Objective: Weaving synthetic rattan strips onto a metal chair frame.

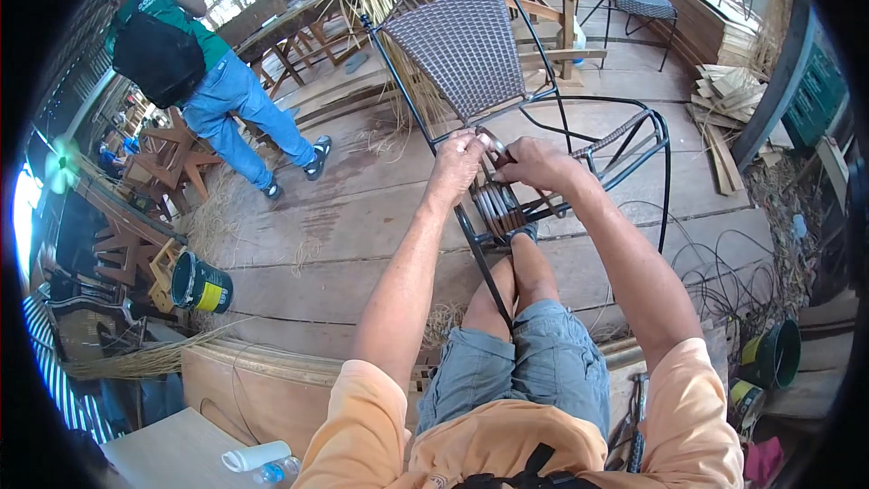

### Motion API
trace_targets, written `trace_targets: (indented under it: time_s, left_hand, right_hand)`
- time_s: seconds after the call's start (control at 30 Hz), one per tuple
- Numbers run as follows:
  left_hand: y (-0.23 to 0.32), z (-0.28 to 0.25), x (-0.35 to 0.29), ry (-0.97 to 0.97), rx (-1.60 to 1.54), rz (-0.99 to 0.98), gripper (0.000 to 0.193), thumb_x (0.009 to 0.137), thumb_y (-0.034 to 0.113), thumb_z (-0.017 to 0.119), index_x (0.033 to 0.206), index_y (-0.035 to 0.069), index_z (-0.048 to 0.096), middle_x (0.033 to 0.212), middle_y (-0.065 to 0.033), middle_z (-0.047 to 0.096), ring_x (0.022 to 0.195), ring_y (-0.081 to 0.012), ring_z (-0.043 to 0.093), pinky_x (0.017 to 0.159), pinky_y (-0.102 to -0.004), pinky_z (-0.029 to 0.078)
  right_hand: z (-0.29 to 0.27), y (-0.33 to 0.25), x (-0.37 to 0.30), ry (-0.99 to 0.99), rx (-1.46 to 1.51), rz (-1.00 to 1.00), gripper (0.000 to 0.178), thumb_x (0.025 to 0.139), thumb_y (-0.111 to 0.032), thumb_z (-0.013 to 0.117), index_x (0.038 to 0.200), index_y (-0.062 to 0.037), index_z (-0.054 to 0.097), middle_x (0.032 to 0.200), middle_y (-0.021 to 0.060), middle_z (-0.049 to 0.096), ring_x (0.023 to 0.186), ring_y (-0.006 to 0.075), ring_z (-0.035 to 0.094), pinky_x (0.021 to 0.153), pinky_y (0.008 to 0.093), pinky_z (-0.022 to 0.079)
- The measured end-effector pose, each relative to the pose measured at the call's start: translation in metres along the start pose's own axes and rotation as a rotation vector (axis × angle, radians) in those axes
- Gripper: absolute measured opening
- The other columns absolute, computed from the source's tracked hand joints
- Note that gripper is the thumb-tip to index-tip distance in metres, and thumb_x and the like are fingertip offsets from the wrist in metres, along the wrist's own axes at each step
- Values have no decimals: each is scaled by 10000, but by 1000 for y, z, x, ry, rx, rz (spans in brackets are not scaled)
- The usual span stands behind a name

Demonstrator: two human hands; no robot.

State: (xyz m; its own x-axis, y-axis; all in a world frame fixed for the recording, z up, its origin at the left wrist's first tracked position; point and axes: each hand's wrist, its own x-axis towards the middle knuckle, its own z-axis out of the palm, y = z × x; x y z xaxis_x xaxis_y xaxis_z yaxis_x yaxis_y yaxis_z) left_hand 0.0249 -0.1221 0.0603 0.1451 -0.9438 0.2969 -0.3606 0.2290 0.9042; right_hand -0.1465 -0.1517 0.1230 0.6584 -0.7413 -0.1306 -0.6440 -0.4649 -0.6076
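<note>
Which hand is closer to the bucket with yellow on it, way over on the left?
Left. The left hand is off to the right of the bucket; the right hand is even farther right, beyond the left one.

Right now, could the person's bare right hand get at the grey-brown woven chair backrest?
Probably yes. The right hand is close below the woven backrest, and nothing visible blocks the gap; it may just need to release the thin, flat strip first.
</note>
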Motion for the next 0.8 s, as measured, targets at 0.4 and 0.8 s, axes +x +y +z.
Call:
trace_targets:
  time_s: [0.4,0.8]
  left_hand:
    - [5,-38,2,-483,285,122,300,864,189,510,1083,0,587,1143,-145,552,1052,-245,516,905,-342,397]
    - [27,-41,50,-1095,446,-44,392,807,272,593,1062,-26,586,1095,-109,517,1064,-223,481,926,-334,367]
  right_hand:
    - [14,21,19,159,219,-133,165,752,-165,652,771,-6,613,616,103,580,594,199,553,592,345,426]
    - [27,20,19,300,25,-54,191,791,-202,628,849,-22,648,711,185,617,690,303,616,642,396,452]
